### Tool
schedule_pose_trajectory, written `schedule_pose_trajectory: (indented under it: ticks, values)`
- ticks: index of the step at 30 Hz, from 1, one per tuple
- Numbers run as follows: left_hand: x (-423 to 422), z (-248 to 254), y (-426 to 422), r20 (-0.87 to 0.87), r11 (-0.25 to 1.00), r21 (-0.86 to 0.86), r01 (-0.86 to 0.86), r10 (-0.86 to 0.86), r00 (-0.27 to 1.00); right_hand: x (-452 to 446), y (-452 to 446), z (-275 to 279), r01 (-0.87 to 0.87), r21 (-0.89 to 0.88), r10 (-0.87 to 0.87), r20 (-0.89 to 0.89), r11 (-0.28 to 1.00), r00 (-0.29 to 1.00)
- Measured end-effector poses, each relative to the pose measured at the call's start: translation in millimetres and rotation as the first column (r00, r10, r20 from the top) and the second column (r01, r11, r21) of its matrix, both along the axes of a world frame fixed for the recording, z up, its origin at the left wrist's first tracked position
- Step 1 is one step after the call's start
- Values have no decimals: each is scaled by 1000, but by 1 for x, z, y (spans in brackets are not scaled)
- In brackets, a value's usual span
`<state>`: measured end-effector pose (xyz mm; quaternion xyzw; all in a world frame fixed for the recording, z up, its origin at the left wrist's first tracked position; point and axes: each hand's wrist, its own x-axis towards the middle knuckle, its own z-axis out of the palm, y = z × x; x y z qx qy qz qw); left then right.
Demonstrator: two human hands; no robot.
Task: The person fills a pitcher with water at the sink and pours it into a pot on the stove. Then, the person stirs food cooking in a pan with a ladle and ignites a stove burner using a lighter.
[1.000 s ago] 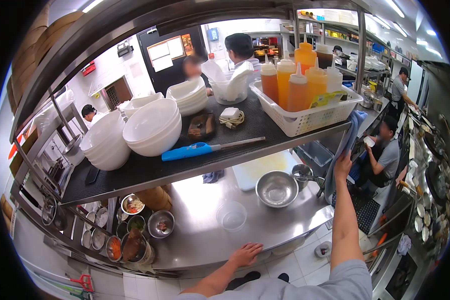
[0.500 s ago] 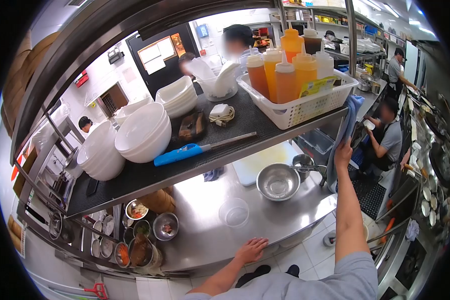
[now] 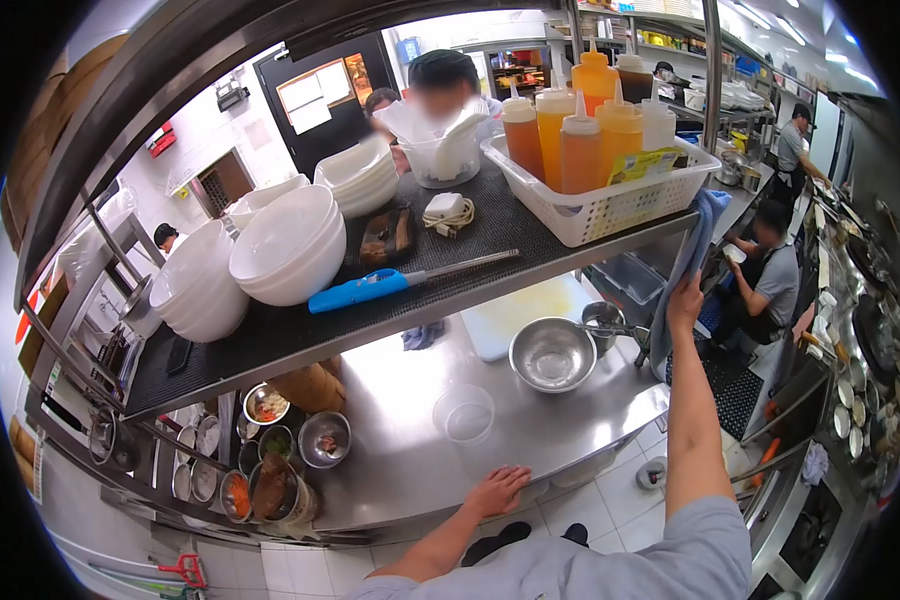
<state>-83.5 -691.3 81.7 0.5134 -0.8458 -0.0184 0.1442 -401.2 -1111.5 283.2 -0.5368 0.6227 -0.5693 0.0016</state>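
My left hand [image 3: 500, 490] lies flat on the front edge of the steel counter [image 3: 400, 470], fingers stretched out and holding nothing. With my right arm reached out, my right hand [image 3: 685, 302] is closed on a blue towel [image 3: 704, 225] that hangs at the right end of the shelf. On the counter between my hands are a clear round plastic tub [image 3: 464, 414] and a steel mixing bowl [image 3: 553, 355]. A smaller steel pot [image 3: 604, 322] stands behind that bowl, beside a white cutting board [image 3: 518, 315].
On the shelf [image 3: 420, 290] stand white bowls [image 3: 285, 245], a blue lighter [image 3: 360, 290], a white charger [image 3: 448, 211] and a basket [image 3: 610, 215] of sauce bottles. Ingredient containers [image 3: 280, 490] crowd the counter's left end. A co-worker [image 3: 770, 270] sits low at the right; another person [image 3: 445, 90] is behind the shelf.
The person behind the shelf has moved left and closer to the clear tub there. The view has shifted slightly. My hands stay in about the same places.
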Motion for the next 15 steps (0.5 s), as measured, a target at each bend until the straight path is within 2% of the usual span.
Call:
schedule_pose_trajectory:
  ticks: [2,15]
  values:
    - [-1,-1,2,-27,998,60,-27,29,999,2,4,3,3,24,-3,6,1000,1000]
    - [1,2,2,-48,999,46,-12,14,999,7,20,15,-29,-32,29,1,999,1000]
